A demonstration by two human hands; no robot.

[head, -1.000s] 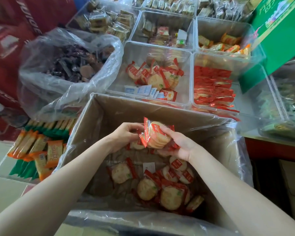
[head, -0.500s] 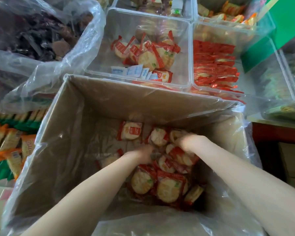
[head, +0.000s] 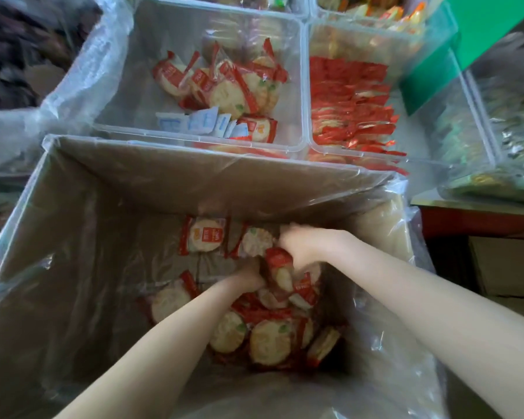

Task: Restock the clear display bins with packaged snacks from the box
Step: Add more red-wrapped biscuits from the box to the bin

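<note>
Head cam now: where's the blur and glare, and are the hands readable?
Head view: motion blur smears the left hand and right hand among the cracker packets, so grip is unclear; the box's plastic liner shows glare; wide-angle distortion bends the clear bin edges.

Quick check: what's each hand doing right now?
Left hand: down among packets in the box, grip blurred, cannot tell.
Right hand: gripping a packet.

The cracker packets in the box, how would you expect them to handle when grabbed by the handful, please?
The cracker packets look light: both hands, left and right, gather several at once. Their glossy film probably slides, so some may slip out. The round crackers inside look thin and likely crack if squeezed hard.
</note>
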